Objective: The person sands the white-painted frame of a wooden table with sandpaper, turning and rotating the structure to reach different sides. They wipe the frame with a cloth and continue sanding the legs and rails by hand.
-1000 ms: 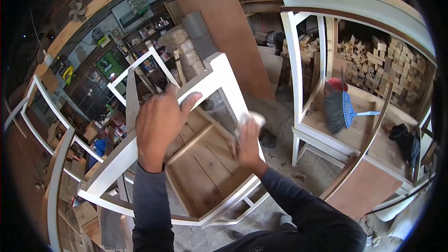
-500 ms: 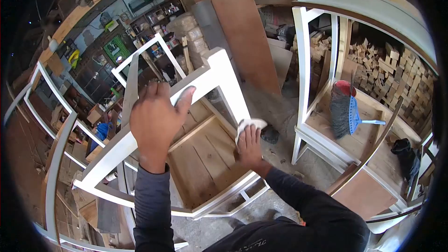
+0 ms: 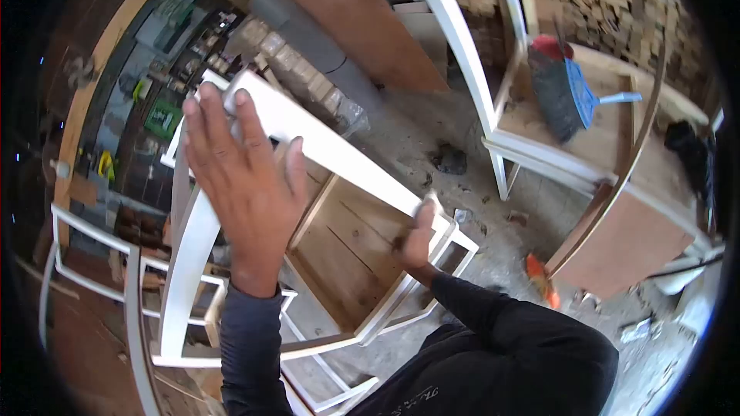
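A white-painted wooden frame (image 3: 339,150) with a bare wood panel base (image 3: 362,239) stands tilted in front of me. My left hand (image 3: 250,185) lies over its upper corner, fingers stretched out and thumb apart, holding nothing. Lower on the right, my right hand (image 3: 418,243) is closed at the frame's side post, near where it meets the base. A small whitish pad (image 3: 433,202) shows at its fingertips, mostly hidden; whether it is cloth or sandpaper I cannot make out.
At the right, another white frame (image 3: 462,54) has a blue broom (image 3: 582,96) lying on its wooden base. Stacked wood blocks (image 3: 593,0) fill the back. More white frames (image 3: 92,239) stand at the left. A dark lump (image 3: 449,159) and scraps lie on the floor.
My view has swung, and the frame appears turned. My left hand is now at the frame's upper corner with fingers more spread. My right hand is lower along the post, the pad less visible.
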Demonstrator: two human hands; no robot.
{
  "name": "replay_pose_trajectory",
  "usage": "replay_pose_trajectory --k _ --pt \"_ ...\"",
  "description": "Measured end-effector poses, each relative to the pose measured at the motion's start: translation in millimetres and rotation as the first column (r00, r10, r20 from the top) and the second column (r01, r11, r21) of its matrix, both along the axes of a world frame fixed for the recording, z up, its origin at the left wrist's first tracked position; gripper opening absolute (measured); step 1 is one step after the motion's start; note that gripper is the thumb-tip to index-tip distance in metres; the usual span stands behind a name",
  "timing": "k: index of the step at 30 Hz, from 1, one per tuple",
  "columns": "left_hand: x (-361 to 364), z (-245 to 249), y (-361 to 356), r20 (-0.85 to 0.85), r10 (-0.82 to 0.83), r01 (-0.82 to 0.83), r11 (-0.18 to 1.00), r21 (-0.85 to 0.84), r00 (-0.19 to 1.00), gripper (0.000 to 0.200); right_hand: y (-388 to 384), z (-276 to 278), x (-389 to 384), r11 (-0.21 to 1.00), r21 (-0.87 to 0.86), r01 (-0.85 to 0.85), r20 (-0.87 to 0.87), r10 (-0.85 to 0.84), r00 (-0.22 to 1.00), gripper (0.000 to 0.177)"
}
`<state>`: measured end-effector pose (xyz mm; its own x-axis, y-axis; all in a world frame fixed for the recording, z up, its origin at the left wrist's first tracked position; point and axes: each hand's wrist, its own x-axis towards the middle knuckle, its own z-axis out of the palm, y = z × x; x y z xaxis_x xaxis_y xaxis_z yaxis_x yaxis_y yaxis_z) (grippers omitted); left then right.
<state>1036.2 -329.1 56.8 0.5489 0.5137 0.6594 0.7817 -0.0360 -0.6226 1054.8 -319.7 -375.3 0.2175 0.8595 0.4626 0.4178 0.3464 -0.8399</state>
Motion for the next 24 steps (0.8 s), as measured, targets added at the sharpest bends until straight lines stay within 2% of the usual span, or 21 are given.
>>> replay_pose_trajectory --k 1,2,3,5,6,7,8,9,10,11,12,13,14,15,17,18,19,21,23,24 --pt "6 -12 12 -0.017 -0.022 0.021 0.999 -0.027 1.000 0.076 -7 0 -6 0.987 -0.156 0.032 -0.141 -0.055 0.989 0.094" --pt "6 -30 24 -0.084 0.094 -0.101 0.992 -0.077 0.992 0.085 -14 -2 -12 0.951 -0.304 0.051 -0.275 -0.139 0.951 0.097" --pt "3 -53 33 -0.102 0.083 -0.094 0.990 -0.105 0.991 0.090 -5 30 -20 0.920 -0.392 0.032 -0.369 -0.188 0.910 0.099" --pt "8 -94 26 -0.155 0.154 -0.186 0.959 -0.215 0.976 0.090 -4 124 -6 0.998 0.018 0.056 -0.385 -0.045 0.922 0.101" --pt "1 -115 26 -0.158 0.106 -0.147 0.948 -0.283 0.982 0.083 1 169 -2 0.986 0.158 0.060 -0.388 0.006 0.922 0.100" --pt "-6 -131 24 -0.154 0.066 -0.116 0.932 -0.343 0.986 0.076 5 167 -5 0.977 0.208 0.051 -0.318 0.018 0.948 0.099" --pt "-1 -123 16 -0.258 0.087 -0.179 0.917 -0.358 0.962 0.069 8 166 -8 0.965 0.260 0.041 -0.248 0.026 0.969 0.099" --pt "7 -106 6 -0.368 0.091 -0.232 0.903 -0.361 0.926 0.062 15 130 -20 0.977 0.210 0.043 -0.118 -0.019 0.993 0.099" --pt "8 -92 -6 -0.174 -0.017 -0.100 0.762 -0.639 0.985 0.057 19 105 -20 0.985 0.168 0.048 0.027 -0.053 0.998 0.099" --pt "6 -81 -17 0.048 -0.047 0.066 0.550 -0.832 0.998 0.053 3 83 -1 0.988 0.137 0.067 -0.259 -0.029 0.965 0.102" --pt "15 -81 -21 0.085 -0.165 0.178 0.701 -0.691 0.983 0.049 -2 32 -3 0.987 0.067 0.144 -0.267 -0.121 0.956 0.104" --pt "30 -73 -16 -0.104 -0.247 0.151 0.822 -0.549 0.964 0.045 -11 -13 -9 0.968 -0.187 0.170 -0.269 -0.217 0.938 0.103" --pt "33 -74 0 -0.144 -0.289 0.183 0.847 -0.499 0.946 0.044 -2 -56 -16 0.944 -0.287 0.160 -0.557 -0.301 0.774 0.098" --pt "32 -74 14 -0.184 -0.321 0.209 0.866 -0.454 0.929 0.043 2 -106 -8 0.754 -0.657 0.009 -0.310 -0.281 0.909 0.093" --pt "27 -99 53 -0.379 -0.283 0.144 0.924 -0.355 0.881 0.032 13 -106 -15 0.752 -0.658 -0.053 -0.414 -0.302 0.859 0.096" --pt "35 -110 59 -0.485 -0.108 -0.126 0.897 -0.424 0.868 0.032 14 -108 -30 0.851 -0.524 0.031 -0.445 -0.304 0.842 0.100" --pt "42 -119 62 -0.600 0.048 -0.387 0.804 -0.451 0.799 0.040 -5 -75 -31 0.912 -0.407 0.052 -0.357 -0.211 0.910 0.105" --pt "34 -143 73 -0.548 -0.076 -0.261 0.820 -0.510 0.833 0.045 -26 -26 -18 0.917 -0.397 0.043 -0.286 -0.168 0.943 0.105" --pt "26 -154 72 -0.514 -0.146 -0.187 0.820 -0.541 0.846 0.047 -2 -98 -24 0.952 -0.258 0.167 -0.359 -0.255 0.898 0.103" --pt "27 -153 71 -0.502 -0.156 -0.164 0.828 -0.536 0.851 0.046 20 -134 -18 0.968 -0.235 0.084 -0.591 -0.211 0.779 0.106"
